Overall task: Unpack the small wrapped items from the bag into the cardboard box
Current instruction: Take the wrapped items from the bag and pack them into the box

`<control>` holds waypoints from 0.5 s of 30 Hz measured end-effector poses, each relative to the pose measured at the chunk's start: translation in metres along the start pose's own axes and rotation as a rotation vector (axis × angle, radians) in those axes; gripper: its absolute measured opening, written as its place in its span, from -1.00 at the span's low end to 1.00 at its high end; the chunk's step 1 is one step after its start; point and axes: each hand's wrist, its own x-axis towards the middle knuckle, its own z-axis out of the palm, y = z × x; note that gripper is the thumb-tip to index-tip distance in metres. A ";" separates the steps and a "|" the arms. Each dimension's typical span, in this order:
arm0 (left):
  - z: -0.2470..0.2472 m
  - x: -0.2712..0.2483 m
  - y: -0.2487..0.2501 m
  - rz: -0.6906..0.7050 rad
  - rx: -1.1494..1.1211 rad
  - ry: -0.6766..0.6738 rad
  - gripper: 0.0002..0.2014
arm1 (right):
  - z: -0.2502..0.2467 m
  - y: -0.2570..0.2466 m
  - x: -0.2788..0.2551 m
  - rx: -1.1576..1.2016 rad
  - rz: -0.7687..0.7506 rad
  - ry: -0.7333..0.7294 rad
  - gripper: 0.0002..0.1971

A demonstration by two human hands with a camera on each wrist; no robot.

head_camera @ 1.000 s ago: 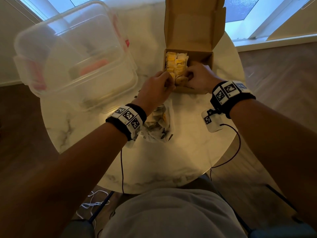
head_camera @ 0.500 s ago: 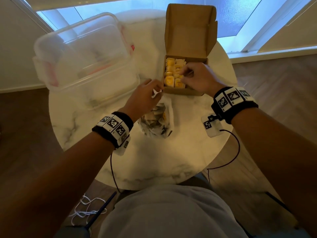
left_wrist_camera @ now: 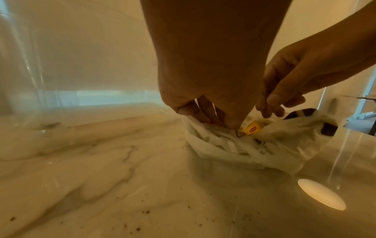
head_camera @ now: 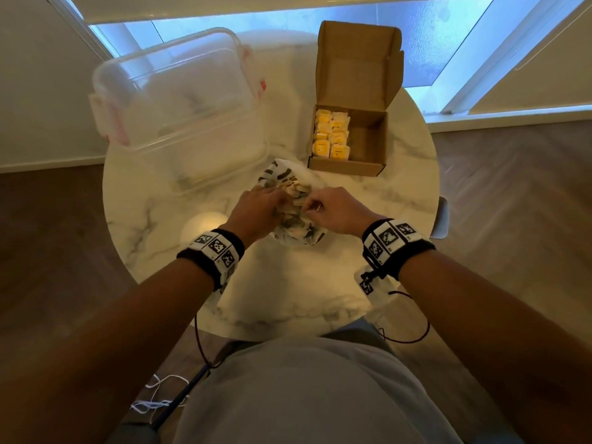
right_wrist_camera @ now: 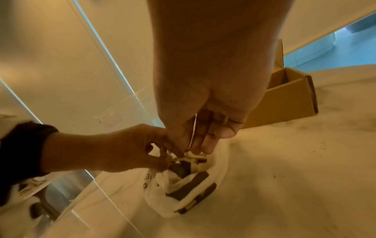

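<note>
A white bag (head_camera: 299,233) with dark markings lies open in the middle of the marble table (head_camera: 282,299), full of small wrapped items (head_camera: 296,192). My left hand (head_camera: 280,200) reaches into its mouth, fingers curled round the items (left_wrist_camera: 219,133), thumb at the rim. My right hand (head_camera: 309,208) is at the mouth too and pinches a thin white wrapped item (right_wrist_camera: 193,128) between thumb and fingers. One yellow tag (left_wrist_camera: 253,130) shows inside the bag. The open cardboard box (head_camera: 368,155) stands beyond, with yellow wrapped items (head_camera: 331,136) filling its left half.
A large clear plastic container (head_camera: 179,107) with pink clips stands on the table's left, close to the bag. Black cables hang from both wristbands over the near table edge. Wooden floor surrounds the round table.
Both hands have left the cardboard box and come back toward me to the bag. The camera has tilted, so the box now sits farther away.
</note>
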 end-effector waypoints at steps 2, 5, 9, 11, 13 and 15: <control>-0.002 0.002 0.000 -0.014 -0.002 0.029 -0.77 | 0.007 0.001 -0.004 0.010 0.030 -0.013 -0.87; -0.009 0.002 0.000 -0.015 -0.126 0.078 -0.85 | 0.013 0.003 -0.007 0.015 0.065 -0.008 -0.85; -0.025 -0.005 0.001 -0.003 -0.413 0.090 -0.80 | 0.012 -0.002 -0.004 0.061 0.120 0.047 -0.66; -0.031 -0.010 0.001 -0.001 -0.495 0.053 -0.76 | 0.011 -0.004 -0.002 0.054 0.098 0.100 -0.53; -0.035 -0.013 0.000 0.014 -0.516 0.026 -0.71 | 0.010 -0.006 0.002 0.044 0.066 0.125 -0.53; -0.038 -0.016 0.000 0.034 -0.516 0.030 -0.66 | 0.009 -0.008 0.004 0.031 0.041 0.116 -0.60</control>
